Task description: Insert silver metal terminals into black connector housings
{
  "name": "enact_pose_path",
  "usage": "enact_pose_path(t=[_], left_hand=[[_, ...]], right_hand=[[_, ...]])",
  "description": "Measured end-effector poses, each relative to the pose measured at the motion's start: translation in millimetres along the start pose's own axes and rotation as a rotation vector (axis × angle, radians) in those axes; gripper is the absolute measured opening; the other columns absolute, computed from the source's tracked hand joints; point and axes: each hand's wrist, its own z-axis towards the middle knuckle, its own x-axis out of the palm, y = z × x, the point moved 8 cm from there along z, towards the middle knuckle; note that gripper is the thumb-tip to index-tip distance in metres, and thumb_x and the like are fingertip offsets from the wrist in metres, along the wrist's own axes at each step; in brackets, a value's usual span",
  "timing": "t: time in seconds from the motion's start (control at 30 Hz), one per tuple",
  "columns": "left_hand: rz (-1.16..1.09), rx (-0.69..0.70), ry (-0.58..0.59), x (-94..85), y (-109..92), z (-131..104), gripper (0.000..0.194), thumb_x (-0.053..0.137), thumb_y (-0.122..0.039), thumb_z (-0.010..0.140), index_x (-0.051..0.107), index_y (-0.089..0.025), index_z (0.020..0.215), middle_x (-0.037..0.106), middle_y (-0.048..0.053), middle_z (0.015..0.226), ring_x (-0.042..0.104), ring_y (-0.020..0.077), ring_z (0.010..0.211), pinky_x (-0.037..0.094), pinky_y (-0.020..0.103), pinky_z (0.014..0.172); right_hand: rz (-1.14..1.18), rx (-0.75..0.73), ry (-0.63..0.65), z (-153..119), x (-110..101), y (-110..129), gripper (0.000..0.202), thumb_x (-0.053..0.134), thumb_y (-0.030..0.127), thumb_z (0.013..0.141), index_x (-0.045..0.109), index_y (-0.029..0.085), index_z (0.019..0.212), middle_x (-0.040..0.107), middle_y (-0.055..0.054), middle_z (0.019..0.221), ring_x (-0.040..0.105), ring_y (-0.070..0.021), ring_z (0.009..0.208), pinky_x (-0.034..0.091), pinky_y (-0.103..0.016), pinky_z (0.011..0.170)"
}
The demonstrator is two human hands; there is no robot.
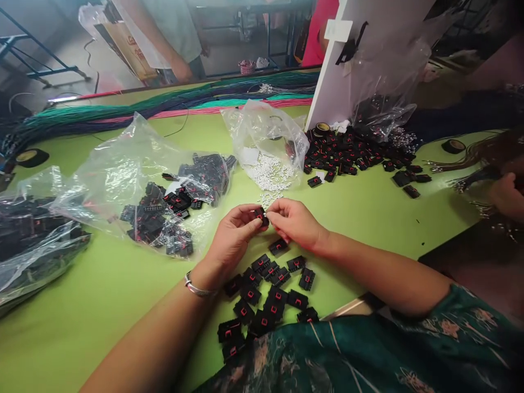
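My left hand [235,232] grips a black connector housing [261,216] with a red clip, held between thumb and fingers above the green table. Against its right side, my right hand [297,222] pinches with thumb and forefinger; a small white piece [266,214] shows at the fingertips. Just beyond both hands lies a spread of small white pieces [273,177], spilling from a clear plastic bag [268,123]. Below my hands, several black connector housings [276,300] with red clips lie loose near my body, some touching or overlapping.
A large clear bag [118,158] with black housings stands left, another bag [36,240] farther left. Housings are heaped [347,150] by an upright white panel [327,71]. Wire bundles [164,103] run along the back. Another person's hand [507,194] is at right; a person [172,38] stands behind.
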Motion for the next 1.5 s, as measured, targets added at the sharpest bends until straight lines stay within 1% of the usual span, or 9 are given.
enact_pose_path(t=[0.1, 0.23, 0.57, 0.73, 0.8, 0.93, 1.03, 1.33, 1.5], left_hand=[[-0.014, 0.003, 0.019, 2.7, -1.5, -0.1, 0.032, 0.086, -0.018, 0.063, 0.073, -0.02, 0.091, 0.072, 0.001, 0.083, 0.067, 0.0119, 0.073, 0.056, 0.024, 0.071], [0.066, 0.029, 0.021, 1.4, -2.4, -0.3, 0.032, 0.087, -0.019, 0.062, 0.072, -0.019, 0.091, 0.073, 0.002, 0.081, 0.067, 0.0128, 0.07, 0.057, 0.026, 0.072], [0.295, 0.086, -0.004, 1.6, -9.7, -3.5, 0.029, 0.086, -0.023, 0.064, 0.074, -0.017, 0.09, 0.075, 0.004, 0.086, 0.068, 0.016, 0.078, 0.056, 0.03, 0.08], [0.33, 0.113, -0.043, 1.6, -11.6, -5.2, 0.027, 0.085, -0.02, 0.064, 0.074, -0.016, 0.087, 0.075, 0.004, 0.087, 0.067, 0.0154, 0.08, 0.055, 0.028, 0.08], [0.263, 0.084, -0.045, 0.7, -8.0, -4.6, 0.028, 0.085, -0.02, 0.065, 0.074, -0.017, 0.09, 0.075, 0.004, 0.087, 0.067, 0.0139, 0.077, 0.055, 0.027, 0.077], [0.071, -0.014, 0.025, 4.3, 0.3, -2.4, 0.032, 0.085, -0.021, 0.065, 0.072, -0.019, 0.094, 0.074, 0.003, 0.083, 0.068, 0.0134, 0.072, 0.055, 0.027, 0.073], [0.033, -0.032, 0.058, 5.8, 1.1, -1.5, 0.032, 0.085, -0.02, 0.066, 0.072, -0.019, 0.095, 0.074, 0.003, 0.081, 0.069, 0.0139, 0.073, 0.055, 0.026, 0.073], [0.14, 0.016, 0.063, 2.5, 1.0, -2.2, 0.03, 0.083, -0.021, 0.068, 0.072, -0.02, 0.096, 0.074, 0.003, 0.083, 0.069, 0.0145, 0.073, 0.057, 0.028, 0.074], [0.17, 0.036, 0.014, -0.6, 0.5, -1.9, 0.029, 0.085, -0.021, 0.066, 0.073, -0.019, 0.093, 0.074, 0.003, 0.084, 0.068, 0.0141, 0.074, 0.056, 0.027, 0.074]], right_hand=[[0.175, 0.122, 0.074, -3.1, 3.7, -3.8, 0.012, 0.056, 0.029, 0.083, 0.054, 0.018, 0.079, 0.047, 0.009, 0.047, 0.039, -0.0051, 0.034, 0.032, -0.016, 0.032], [0.184, 0.127, 0.072, -3.2, 1.9, -2.8, 0.012, 0.059, 0.027, 0.081, 0.054, 0.017, 0.076, 0.052, 0.008, 0.052, 0.041, -0.0035, 0.034, 0.033, -0.014, 0.031], [-0.154, 0.021, 0.037, -3.0, -3.7, 3.7, 0.01, 0.055, 0.018, 0.079, 0.049, 0.02, 0.071, 0.047, 0.009, 0.047, 0.044, -0.0068, 0.034, 0.035, -0.019, 0.037], [-0.384, -0.161, -0.086, -1.1, -6.2, 16.3, 0.014, 0.056, 0.014, 0.076, 0.049, 0.02, 0.065, 0.05, 0.004, 0.055, 0.047, -0.0083, 0.05, 0.037, -0.02, 0.048], [-0.302, -0.109, -0.067, -0.1, -5.2, 12.6, 0.013, 0.056, 0.014, 0.077, 0.05, 0.02, 0.067, 0.05, 0.005, 0.054, 0.047, -0.0079, 0.048, 0.038, -0.019, 0.047], [0.088, 0.1, 0.067, -1.6, 1.2, -0.8, 0.007, 0.055, 0.023, 0.082, 0.053, 0.019, 0.077, 0.056, 0.006, 0.054, 0.049, -0.0068, 0.037, 0.042, -0.018, 0.037], [0.212, 0.108, 0.095, -2.5, 0.9, 0.2, 0.009, 0.058, 0.024, 0.08, 0.054, 0.017, 0.078, 0.059, 0.006, 0.057, 0.052, -0.0066, 0.038, 0.046, -0.018, 0.036], [0.123, 0.124, 0.107, -2.2, 0.7, -1.2, 0.006, 0.057, 0.019, 0.076, 0.051, 0.018, 0.074, 0.058, 0.007, 0.051, 0.051, -0.0069, 0.035, 0.043, -0.017, 0.035], [-0.109, 0.043, 0.022, 0.6, -0.4, -0.5, 0.007, 0.054, 0.019, 0.076, 0.048, 0.02, 0.073, 0.05, 0.008, 0.049, 0.046, -0.0073, 0.038, 0.036, -0.018, 0.038]])
